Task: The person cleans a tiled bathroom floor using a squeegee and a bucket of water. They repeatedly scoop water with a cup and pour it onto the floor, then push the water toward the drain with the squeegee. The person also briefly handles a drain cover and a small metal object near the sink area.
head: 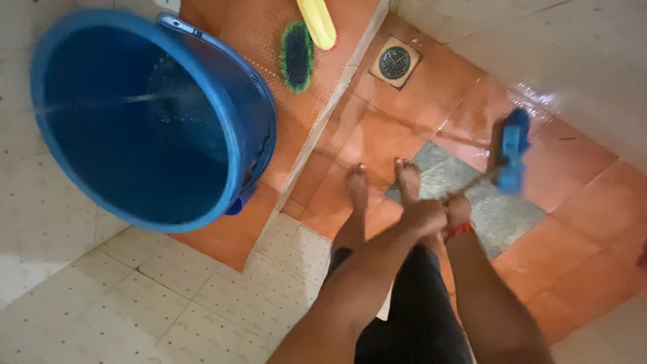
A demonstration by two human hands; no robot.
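Long-handled floor brush [511,160]: blue head, blurred, resting on the wet orange floor tiles [377,138] up and to the right of our hands, at the foot of the pale wall [539,47]. Its thin handle runs back down-left into our grip.

Left hand [423,217]: closed around the near end of the handle, just left of the other hand and touching it.

Right hand [459,210]: also wrapped on the handle, slightly ahead of the left; a red band [459,231] circles its wrist.

Bare feet [381,185]: two, side by side just above and left of our hands, standing on the orange tiles next to a grey tile [502,216].

Floor drain [395,62]: square frame with round grille, well beyond our hands, straight past the feet.

Blue bucket [145,121]: large, holding water, far to the left of our hands, on a raised orange step.

Green-edged scrub brush [296,56]: lying on that step, past the bucket's rim, with a yellow object [318,23] just beside it; we cannot tell what that one is.
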